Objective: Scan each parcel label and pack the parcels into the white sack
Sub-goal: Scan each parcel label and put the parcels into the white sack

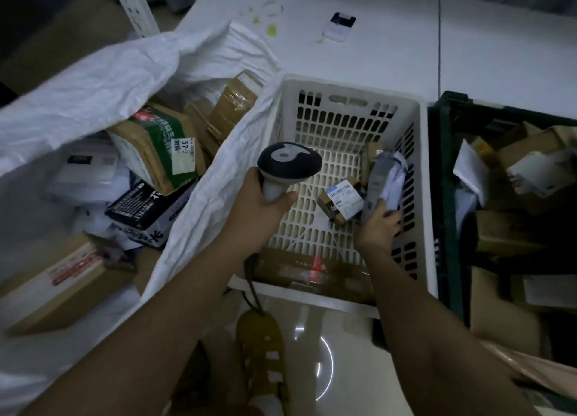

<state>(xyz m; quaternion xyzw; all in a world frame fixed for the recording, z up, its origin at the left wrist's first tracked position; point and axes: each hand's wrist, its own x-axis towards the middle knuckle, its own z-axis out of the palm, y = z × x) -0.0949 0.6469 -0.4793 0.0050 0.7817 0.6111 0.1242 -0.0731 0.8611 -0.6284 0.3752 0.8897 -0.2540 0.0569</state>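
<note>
My left hand (pixel 259 206) grips a handheld barcode scanner (pixel 288 162), held over the white slatted basket (pixel 421 178). My right hand (pixel 379 228) reaches into the basket and holds a grey soft parcel (pixel 382 178) against its right wall. A small brown box with a white label (pixel 342 201) lies on the basket floor just left of that hand. Red scanner light falls on a flat brown parcel (pixel 312 270) at the basket's near wall. The white sack (pixel 93 84) stands open at the left with several boxes inside, among them a green-and-brown one (pixel 156 150).
A dark green crate (pixel 449 197) with several cardboard parcels stands right of the basket. A white table (pixel 374 40) with a small device (pixel 338 25) lies behind. My foot in a yellow shoe (pixel 260 343) is on the floor below. A metal rack post (pixel 134 6) stands at the back left.
</note>
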